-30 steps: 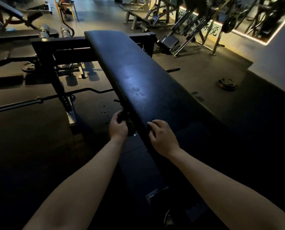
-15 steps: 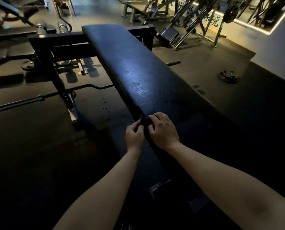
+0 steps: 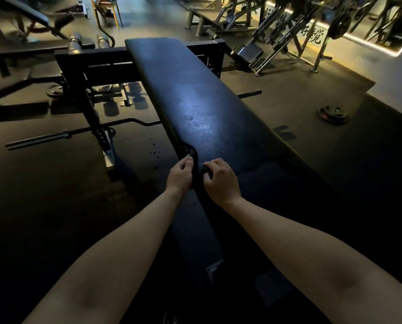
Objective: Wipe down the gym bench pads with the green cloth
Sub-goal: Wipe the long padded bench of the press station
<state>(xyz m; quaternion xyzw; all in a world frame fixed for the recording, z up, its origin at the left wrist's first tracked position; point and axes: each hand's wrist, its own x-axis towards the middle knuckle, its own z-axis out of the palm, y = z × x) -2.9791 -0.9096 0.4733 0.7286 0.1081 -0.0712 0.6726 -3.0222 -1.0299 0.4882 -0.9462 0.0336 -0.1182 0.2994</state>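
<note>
While the green cloth (image 3: 190, 152) sits bunched on the left edge of the bench pad (image 3: 195, 90), the left hand (image 3: 180, 176) pinches it and the right hand (image 3: 221, 180), fingers curled, appears to grip it too. Wiping looks barely begun; next, a sweep toward the far end.

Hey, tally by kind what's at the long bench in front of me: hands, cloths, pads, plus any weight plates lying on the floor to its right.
Hands: 2, left hand and right hand
Cloths: 1, the cloth at the pad's left edge
Bench pads: 1, the bench pad
Weight plates: 1, the weight plate
Total: 5
</note>
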